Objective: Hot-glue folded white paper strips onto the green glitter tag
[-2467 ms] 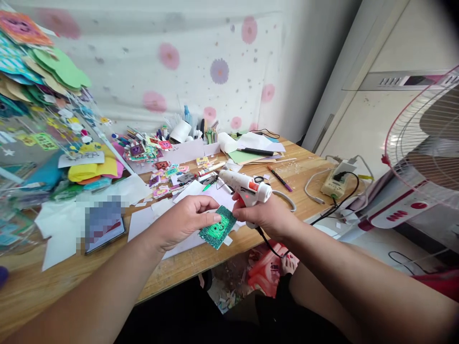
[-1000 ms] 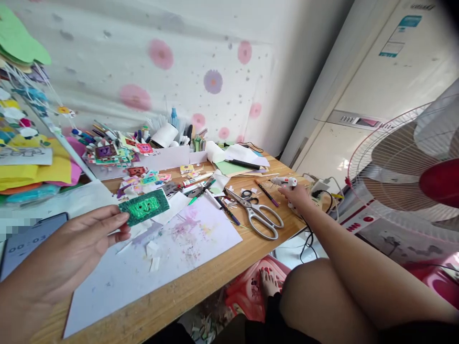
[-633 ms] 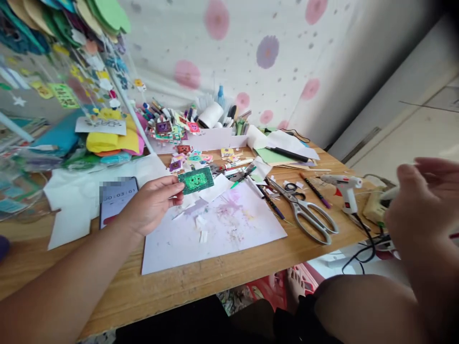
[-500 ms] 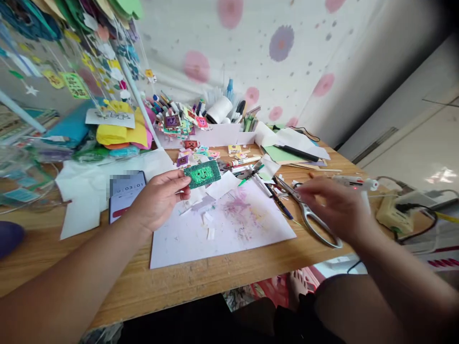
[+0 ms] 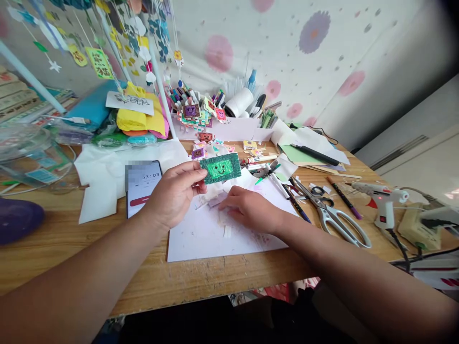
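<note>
At the wooden table (image 5: 211,279), your right hand (image 5: 251,209) bends over the white sheet (image 5: 197,246); I cannot tell whether it grips anything. Your left hand (image 5: 175,191), apart from it, pinches the green card (image 5: 229,167) above the sheet, face drawing toward you, long axis left-to-right. The phone (image 5: 152,186) shows "3:03". Beyond, a hanging tag (image 5: 99,63) reads "熊猫" before flowered cloth (image 5: 244,28).

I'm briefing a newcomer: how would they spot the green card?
On the wooden desk, find the white sheet under the right hand. Beside that, the left hand holds up the green card. Unlike the purple card and red card behind, it has a dark green border around a brighter green middle with a face.
</note>
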Motion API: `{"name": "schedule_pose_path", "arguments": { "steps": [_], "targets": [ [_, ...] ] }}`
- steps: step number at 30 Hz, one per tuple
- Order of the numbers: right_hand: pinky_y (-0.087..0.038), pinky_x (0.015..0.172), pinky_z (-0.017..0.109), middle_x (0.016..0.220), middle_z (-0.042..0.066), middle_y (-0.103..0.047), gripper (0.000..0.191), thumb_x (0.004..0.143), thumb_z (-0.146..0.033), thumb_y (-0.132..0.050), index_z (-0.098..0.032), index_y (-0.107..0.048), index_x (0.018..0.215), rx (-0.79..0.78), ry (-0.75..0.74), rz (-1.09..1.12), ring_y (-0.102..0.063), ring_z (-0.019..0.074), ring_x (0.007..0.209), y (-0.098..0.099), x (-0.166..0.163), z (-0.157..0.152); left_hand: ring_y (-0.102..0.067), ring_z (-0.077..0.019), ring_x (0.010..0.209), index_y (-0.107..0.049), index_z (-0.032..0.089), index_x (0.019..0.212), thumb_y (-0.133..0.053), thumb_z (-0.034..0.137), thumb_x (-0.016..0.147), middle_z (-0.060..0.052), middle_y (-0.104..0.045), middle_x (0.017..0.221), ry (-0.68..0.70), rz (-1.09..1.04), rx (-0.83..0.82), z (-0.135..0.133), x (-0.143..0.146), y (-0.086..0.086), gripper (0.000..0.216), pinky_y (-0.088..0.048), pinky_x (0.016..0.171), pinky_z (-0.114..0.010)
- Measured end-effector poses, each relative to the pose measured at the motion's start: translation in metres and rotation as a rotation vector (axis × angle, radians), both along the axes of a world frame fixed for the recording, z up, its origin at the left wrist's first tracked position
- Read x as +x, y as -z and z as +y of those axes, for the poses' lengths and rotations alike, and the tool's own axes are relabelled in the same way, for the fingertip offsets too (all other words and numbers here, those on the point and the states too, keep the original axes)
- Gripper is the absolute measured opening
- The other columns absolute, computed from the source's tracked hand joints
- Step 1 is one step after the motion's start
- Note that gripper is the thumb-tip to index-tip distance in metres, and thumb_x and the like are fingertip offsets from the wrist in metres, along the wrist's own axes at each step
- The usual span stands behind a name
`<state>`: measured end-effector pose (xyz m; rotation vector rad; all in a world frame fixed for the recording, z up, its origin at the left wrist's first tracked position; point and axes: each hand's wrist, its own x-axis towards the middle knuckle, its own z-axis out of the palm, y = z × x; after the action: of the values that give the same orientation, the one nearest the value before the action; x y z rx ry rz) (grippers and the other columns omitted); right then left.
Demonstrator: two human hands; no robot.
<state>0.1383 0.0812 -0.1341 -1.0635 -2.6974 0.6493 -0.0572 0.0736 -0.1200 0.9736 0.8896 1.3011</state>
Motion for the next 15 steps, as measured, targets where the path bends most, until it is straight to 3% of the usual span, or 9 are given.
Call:
{"name": "schedule_pose_path", "arguments": {
  "steps": [9, 15],
  "targets": [
    [-0.041, 0.069, 0.026, 0.085, 0.005, -0.058, 0.016, 0.074, -0.003, -0.054, -0.014, -0.065, 0.077, -0.083, 0.07, 0.074, -0.052, 0.0144, 0.072, 0.001, 0.0, 0.002, -0.049, -0.0104, 0.063, -0.06, 0.015, 0.066, -0.07, 0.022, 0.071, 0.001, -0.053, 0.073, 0.006, 0.015, 0.004, 0.0, 0.003, 0.001, 0.013, -0.042, 0.059, -0.024],
    [-0.039, 0.059, 0.024, 0.069, 0.0, -0.055, 0.007, 0.074, -0.01, -0.055, -0.016, -0.059, 0.074, -0.28, 0.21, 0.22, -0.049, 0.0118, 0.062, -0.003, 0.012, 0.0, -0.05, -0.0112, 0.064, -0.06, 0.015, 0.067, -0.071, 0.022, 0.069, 0.0, -0.053, 0.075, 0.013, -0.005, -0.001, 0.001, 0.003, 0.003, 0.013, -0.043, 0.058, -0.024]
  ]
}}
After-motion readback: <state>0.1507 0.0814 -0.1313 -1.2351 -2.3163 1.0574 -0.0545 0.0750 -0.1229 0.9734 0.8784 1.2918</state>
